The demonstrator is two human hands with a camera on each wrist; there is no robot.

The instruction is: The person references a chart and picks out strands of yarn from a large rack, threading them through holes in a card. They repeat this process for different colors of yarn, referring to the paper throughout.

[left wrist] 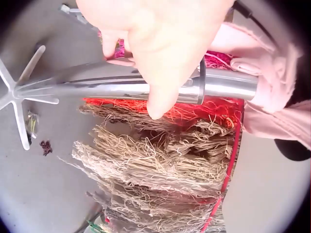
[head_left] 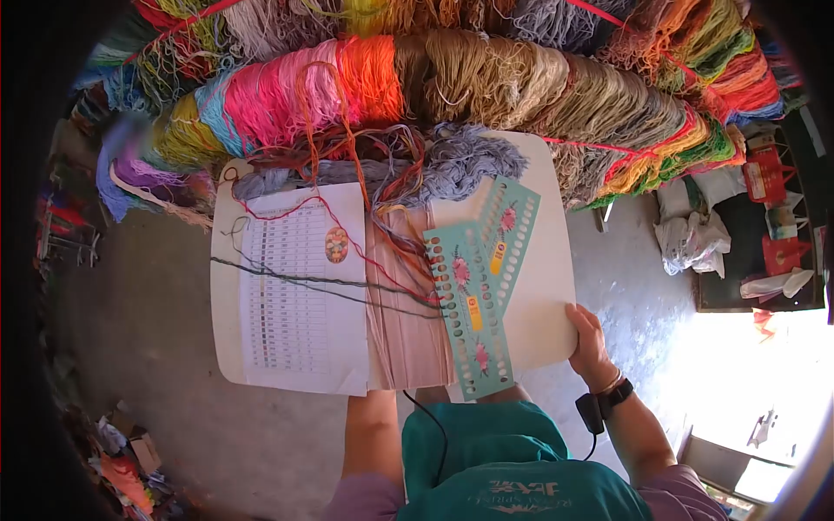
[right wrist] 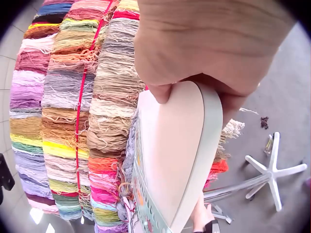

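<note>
A white board (head_left: 543,286) with rounded corners is in front of me in the head view. My right hand (head_left: 589,343) grips its right edge, and in the right wrist view the fingers bend round the rim. Below the board my left hand (left wrist: 160,43) holds a chrome pole (left wrist: 116,88), thumb across it; in the head view the board hides this hand. On the board lie a printed chart (head_left: 291,304), two overlapping green punched thread cards (head_left: 472,282), a bundle of grey-blue thread (head_left: 473,165) and loose red, orange and dark green strands, some reaching the front card's holes.
Rows of coloured thread skeins (head_left: 486,78) hang just beyond the board, tied with red ribbon. The pole's star-shaped base (right wrist: 272,172) stands on the grey floor. Pink cloth (left wrist: 277,92) wraps round the pole's upper end. White plastic bags (head_left: 695,239) stand at the right.
</note>
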